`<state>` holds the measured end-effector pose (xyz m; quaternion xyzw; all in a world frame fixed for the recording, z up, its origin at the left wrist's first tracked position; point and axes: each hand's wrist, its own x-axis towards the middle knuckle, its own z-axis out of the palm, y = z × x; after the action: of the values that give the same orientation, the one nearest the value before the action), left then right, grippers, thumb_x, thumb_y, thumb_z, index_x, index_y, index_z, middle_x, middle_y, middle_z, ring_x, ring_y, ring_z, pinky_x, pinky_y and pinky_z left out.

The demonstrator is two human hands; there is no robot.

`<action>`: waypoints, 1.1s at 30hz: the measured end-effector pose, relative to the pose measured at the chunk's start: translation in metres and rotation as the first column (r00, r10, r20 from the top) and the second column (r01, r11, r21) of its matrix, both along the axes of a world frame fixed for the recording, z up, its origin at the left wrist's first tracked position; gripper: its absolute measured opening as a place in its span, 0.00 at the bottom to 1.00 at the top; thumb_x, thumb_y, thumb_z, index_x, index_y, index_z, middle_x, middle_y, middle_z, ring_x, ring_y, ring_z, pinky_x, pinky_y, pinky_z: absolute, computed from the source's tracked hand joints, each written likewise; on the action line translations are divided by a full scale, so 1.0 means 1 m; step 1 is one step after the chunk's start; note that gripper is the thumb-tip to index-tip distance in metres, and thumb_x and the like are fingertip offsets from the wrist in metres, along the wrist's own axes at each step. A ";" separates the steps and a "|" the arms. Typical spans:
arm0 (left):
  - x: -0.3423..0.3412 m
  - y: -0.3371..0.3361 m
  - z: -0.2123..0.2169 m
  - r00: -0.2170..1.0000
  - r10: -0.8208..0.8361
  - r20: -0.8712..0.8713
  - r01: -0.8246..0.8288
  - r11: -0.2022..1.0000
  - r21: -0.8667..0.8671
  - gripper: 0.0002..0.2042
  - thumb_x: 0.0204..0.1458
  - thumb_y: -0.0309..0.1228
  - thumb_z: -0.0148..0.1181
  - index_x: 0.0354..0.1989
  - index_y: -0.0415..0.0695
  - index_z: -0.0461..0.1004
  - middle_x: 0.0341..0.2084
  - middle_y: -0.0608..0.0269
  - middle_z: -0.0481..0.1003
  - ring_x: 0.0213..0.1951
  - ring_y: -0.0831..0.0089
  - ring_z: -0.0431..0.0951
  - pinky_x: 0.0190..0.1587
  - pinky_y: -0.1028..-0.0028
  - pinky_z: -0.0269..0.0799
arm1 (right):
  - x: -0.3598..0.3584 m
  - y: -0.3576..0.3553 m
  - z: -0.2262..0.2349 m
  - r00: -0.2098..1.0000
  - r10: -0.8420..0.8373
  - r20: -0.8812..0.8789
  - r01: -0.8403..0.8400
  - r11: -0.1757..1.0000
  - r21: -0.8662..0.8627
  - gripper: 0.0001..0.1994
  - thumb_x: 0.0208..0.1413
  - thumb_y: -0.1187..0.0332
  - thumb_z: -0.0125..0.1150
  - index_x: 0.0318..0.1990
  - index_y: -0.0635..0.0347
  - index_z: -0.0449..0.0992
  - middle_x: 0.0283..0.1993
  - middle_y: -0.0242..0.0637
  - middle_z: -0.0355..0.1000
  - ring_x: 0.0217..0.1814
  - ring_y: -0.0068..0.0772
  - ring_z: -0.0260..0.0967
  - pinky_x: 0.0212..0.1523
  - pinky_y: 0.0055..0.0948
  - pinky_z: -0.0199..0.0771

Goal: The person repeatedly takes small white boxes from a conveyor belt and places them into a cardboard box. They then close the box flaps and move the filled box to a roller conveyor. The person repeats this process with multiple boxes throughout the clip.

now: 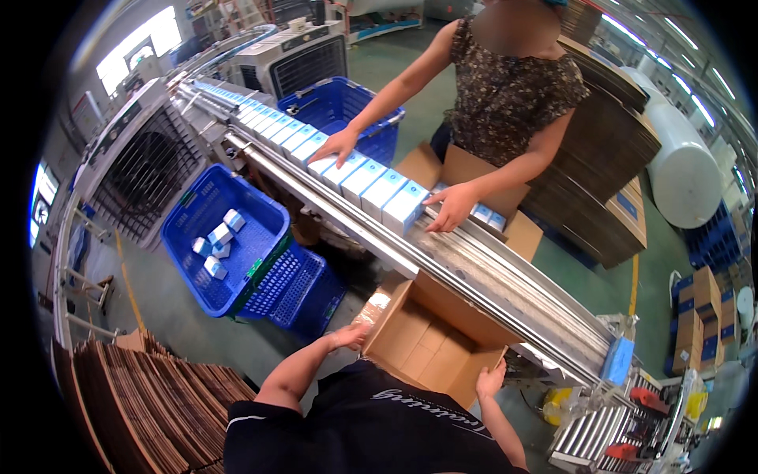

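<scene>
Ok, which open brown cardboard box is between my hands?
The open brown cardboard box on your side of the grey metal conveyor; the other, across it, holds white-and-blue cartons.

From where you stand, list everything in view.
Open carton: one, brown, lower middle
Conveyor: one, grey, across middle
Boxes: many, white and blue, on conveyor
Baskets: at least three, blue, flanking conveyor
Loose boxes: about five, white and blue, left basket
Co-worker: one, dark patterned top, beyond conveyor
Second carton: one, brown, before co-worker
Flat cardboard: stacks, brown, lower left, upper right
Grilled machines: at least two, grey, upper left
Left hand: one, bare, carton's left side
Right hand: one, bare, carton's right edge
</scene>
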<state>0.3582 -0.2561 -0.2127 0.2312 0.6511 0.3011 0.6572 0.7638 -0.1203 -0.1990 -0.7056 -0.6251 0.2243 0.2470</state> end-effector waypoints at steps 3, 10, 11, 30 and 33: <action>-0.022 -0.057 -0.027 0.886 0.404 -0.225 -0.422 0.906 -0.034 0.19 0.57 0.45 0.46 0.45 0.41 0.68 0.29 0.56 0.76 0.24 0.66 0.77 0.24 0.73 0.72 | 0.003 0.004 -0.005 1.000 0.005 0.017 -0.005 1.000 0.003 0.28 0.43 0.74 0.54 0.56 0.66 0.58 0.53 0.54 0.63 0.55 0.53 0.61 0.56 0.39 0.60; 0.004 -0.196 -0.025 0.803 -0.541 -0.252 0.252 0.690 -0.678 0.17 0.49 0.41 0.54 0.21 0.38 0.74 0.17 0.56 0.74 0.17 0.69 0.72 0.21 0.68 0.70 | 0.000 0.005 0.008 0.999 -0.032 0.035 0.036 0.993 -0.114 0.29 0.44 0.73 0.54 0.58 0.62 0.57 0.52 0.53 0.63 0.55 0.51 0.61 0.56 0.40 0.61; 0.008 -0.214 -0.029 0.855 -0.441 -0.273 0.161 0.726 -0.668 0.17 0.49 0.41 0.54 0.21 0.38 0.74 0.17 0.56 0.74 0.17 0.69 0.72 0.21 0.68 0.70 | -0.004 0.005 0.010 0.999 -0.025 0.024 0.028 0.991 -0.133 0.29 0.44 0.72 0.54 0.58 0.62 0.57 0.52 0.53 0.64 0.55 0.51 0.62 0.56 0.40 0.61; -0.002 -0.200 -0.044 0.891 0.098 -0.443 -0.279 0.888 -0.365 0.16 0.48 0.40 0.55 0.21 0.38 0.75 0.18 0.56 0.74 0.18 0.69 0.73 0.22 0.68 0.70 | -0.006 0.003 0.011 0.997 -0.050 0.050 0.055 0.994 -0.093 0.27 0.44 0.72 0.52 0.57 0.60 0.59 0.49 0.52 0.66 0.52 0.53 0.63 0.53 0.42 0.63; -0.014 -0.168 -0.034 0.873 0.116 -0.473 -0.269 0.925 -0.269 0.16 0.48 0.40 0.56 0.21 0.39 0.75 0.18 0.56 0.74 0.18 0.69 0.73 0.22 0.68 0.70 | -0.001 0.002 0.002 0.997 -0.044 0.056 0.049 0.995 -0.084 0.27 0.44 0.72 0.52 0.57 0.60 0.59 0.49 0.52 0.66 0.52 0.53 0.63 0.53 0.42 0.63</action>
<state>0.3446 -0.4243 -0.2467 0.1156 0.8456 0.1926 0.4842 0.7628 -0.1184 -0.1972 -0.7356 -0.6049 0.2258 0.2050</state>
